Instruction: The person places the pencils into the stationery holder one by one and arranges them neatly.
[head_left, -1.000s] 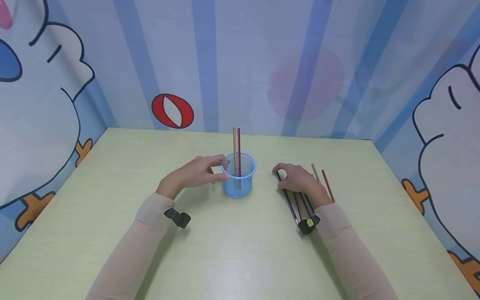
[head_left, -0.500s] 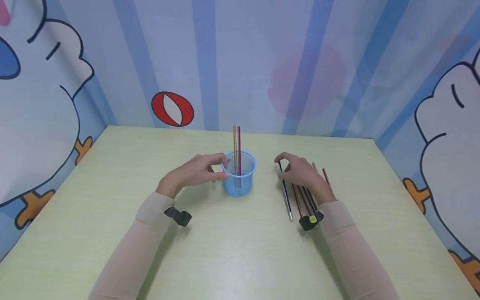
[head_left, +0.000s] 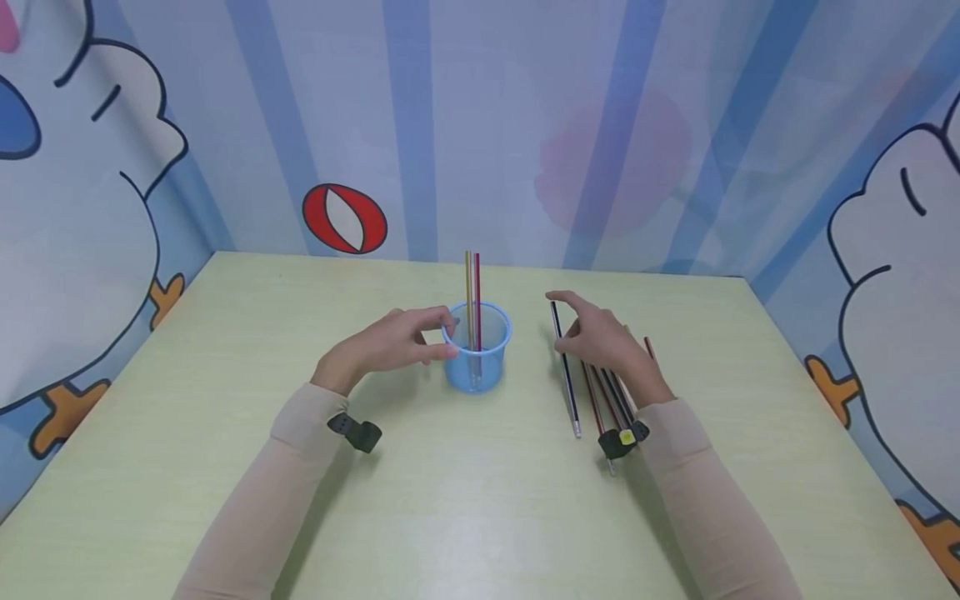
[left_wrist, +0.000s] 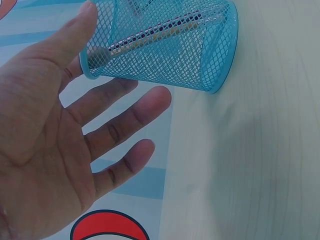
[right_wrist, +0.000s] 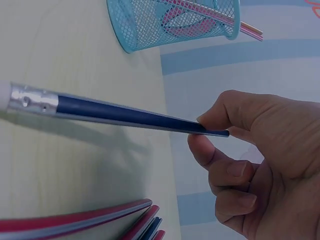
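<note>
A light-blue mesh pencil cup stands upright on the table, holding a few pencils, one gold and one dark red among them. My left hand pinches its left rim between thumb and index finger; the other fingers are spread apart from the mesh. To the right of the cup, my right hand pinches a dark blue pencil between thumb and fingertips near its far end. That pencil's metal ferrule and white eraser point back toward me.
Several more pencils, red and dark ones, lie on the pale table beneath the right wrist, partly hidden by it. A striped blue cloth backdrop with cartoon figures rises behind the table's far edge.
My right hand has moved forward, away from me, and drawn the dark blue pencil apart from the other pencils. The left hand and the cup have kept their place.
</note>
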